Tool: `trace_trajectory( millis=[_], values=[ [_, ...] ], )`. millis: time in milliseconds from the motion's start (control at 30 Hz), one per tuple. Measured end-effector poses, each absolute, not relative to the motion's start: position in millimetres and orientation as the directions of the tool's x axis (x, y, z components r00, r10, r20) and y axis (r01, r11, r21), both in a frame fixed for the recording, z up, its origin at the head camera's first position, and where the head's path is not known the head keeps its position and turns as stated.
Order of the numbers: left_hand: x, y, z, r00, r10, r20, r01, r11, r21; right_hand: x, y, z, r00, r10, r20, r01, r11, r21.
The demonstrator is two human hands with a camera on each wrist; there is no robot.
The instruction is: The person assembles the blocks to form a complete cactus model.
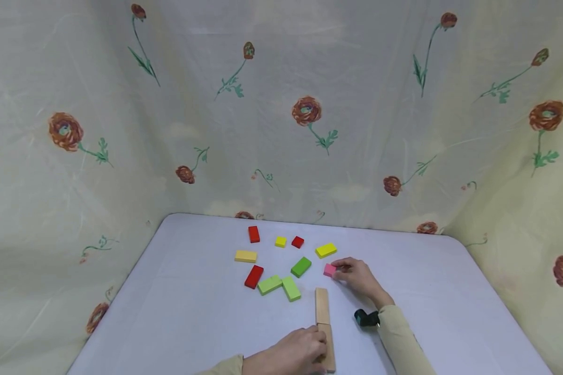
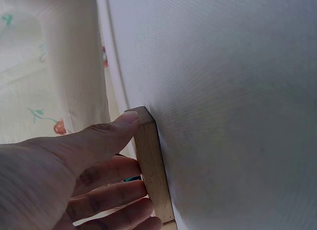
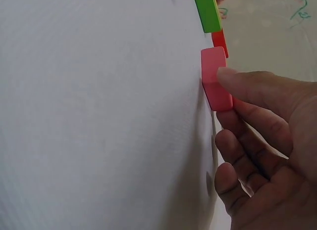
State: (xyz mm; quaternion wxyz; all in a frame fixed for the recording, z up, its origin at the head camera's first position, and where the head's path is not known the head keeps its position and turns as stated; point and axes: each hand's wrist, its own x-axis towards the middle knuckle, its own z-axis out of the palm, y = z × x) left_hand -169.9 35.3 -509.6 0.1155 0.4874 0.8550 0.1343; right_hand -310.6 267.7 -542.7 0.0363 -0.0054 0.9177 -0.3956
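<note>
Between the thumb and fingers of my right hand (image 1: 356, 277) is a small pink block (image 1: 329, 270). In the right wrist view the thumb presses on the pink block (image 3: 216, 79), and the other fingers curl beneath it. My left hand (image 1: 293, 351) grips the nearer of two plain wooden blocks (image 1: 328, 348) lying end to end on the table. The left wrist view shows the thumb on one end of this wooden block (image 2: 154, 175), with fingers along its side. Straight beyond it lies the farther wooden block (image 1: 322, 306).
Left of the right hand lie green blocks (image 1: 301, 267), light green blocks (image 1: 291, 288), red blocks (image 1: 254, 277), yellow blocks (image 1: 326, 250) and a pale tan block (image 1: 246, 256). A black device (image 1: 367, 318) sits at the right wrist. Flowered cloth (image 1: 281, 130) hangs around the white table (image 1: 183, 312).
</note>
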Motion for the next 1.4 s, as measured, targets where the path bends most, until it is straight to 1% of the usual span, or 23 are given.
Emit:
trace_trajectory(
  millis=[167, 400, 733, 1033, 1400],
  values=[
    [-170, 35, -510, -0.496, 0.866, -0.070, 0.803, 0.487, 0.343, -311, 267, -543, -0.994, -0.067, -0.085, 0.017, 0.681, -0.732],
    [-170, 34, -509, -0.495, 0.866, -0.080, 0.798, 0.488, 0.353, -307, 262, -540, -0.991, -0.111, -0.078, -0.018, 0.678, -0.735],
    [-171, 34, -508, -0.501, 0.862, -0.079, 0.800, 0.496, 0.338, -300, 254, -538, -0.985, -0.131, -0.110, -0.006, 0.671, -0.741],
    [-170, 34, -509, -0.497, 0.863, -0.090, 0.791, 0.494, 0.360, -297, 251, -537, -0.978, -0.141, -0.153, 0.022, 0.663, -0.748],
    [-171, 33, -509, -0.489, 0.868, -0.083, 0.793, 0.482, 0.372, -295, 250, -537, -0.977, -0.148, -0.152, 0.013, 0.673, -0.740]
  ],
)
